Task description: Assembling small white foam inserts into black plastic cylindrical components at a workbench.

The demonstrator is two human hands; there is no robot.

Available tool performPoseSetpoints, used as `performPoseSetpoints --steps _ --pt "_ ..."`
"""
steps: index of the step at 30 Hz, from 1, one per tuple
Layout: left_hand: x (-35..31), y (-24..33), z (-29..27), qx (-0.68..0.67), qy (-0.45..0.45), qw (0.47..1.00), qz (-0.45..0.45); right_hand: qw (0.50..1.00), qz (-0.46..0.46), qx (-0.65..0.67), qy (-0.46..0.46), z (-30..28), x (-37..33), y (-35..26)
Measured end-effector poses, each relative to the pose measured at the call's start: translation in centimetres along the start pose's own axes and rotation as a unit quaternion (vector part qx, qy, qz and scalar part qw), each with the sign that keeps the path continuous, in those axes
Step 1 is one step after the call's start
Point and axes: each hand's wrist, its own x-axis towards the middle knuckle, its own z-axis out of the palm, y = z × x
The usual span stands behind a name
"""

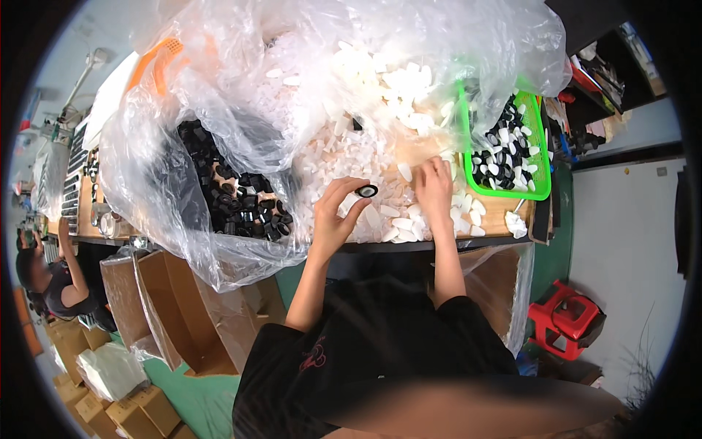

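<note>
Plastic [139,157] and green basket [504,194] flank left hand [335,214], pinching a black-rimmed oval [367,191], and right hand [434,187], grip unclear.

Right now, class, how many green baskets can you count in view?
1: the green basket sits on the worktable, right of the right hand, holding black and white pieces. Others could be hidden under the plastic.

Bright; white pieces [412,82] washed out, plastic sheeting [512,33] glaring, edges fisheye-bent
</note>
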Motion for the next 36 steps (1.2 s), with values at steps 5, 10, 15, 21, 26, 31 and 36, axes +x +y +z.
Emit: performPoseSetpoints --steps 5,10,15,21,26,31,36 --pt "-0.1 0.0 0.0 0.002 0.007 1.000 -0.013 0.983 -0.066 0.125 -0.115 0.8 0.0 -2.0" --pt "0.2 0.5 0.1 0.008 0.007 1.000 0.010 0.990 -0.101 0.046 -0.086 0.6 0.4 -2.2" --pt "0.1 0.7 -0.3 0.020 0.014 1.000 -0.003 0.942 0.020 0.331 -0.051 -3.1 0.2 -6.2" --pt "0.1 0.5 -0.2 0.039 0.009 0.999 0.023 0.948 -0.158 0.277 0.022 -5.2 0.8 -8.5" --pt "0.3 0.8 0.1 0.043 -0.016 0.997 0.060 0.946 -0.166 0.278 0.029 -4.7 0.4 -8.4" --pt "0.2 1.0 -0.1 0.041 -0.001 0.997 0.063 0.943 -0.181 0.278 -0.004 -5.6 0.6 -9.2" --pt "0.4 1.4 0.0 0.035 -0.006 0.997 0.069 0.947 -0.173 0.268 -0.020 -6.0 0.3 -8.9"
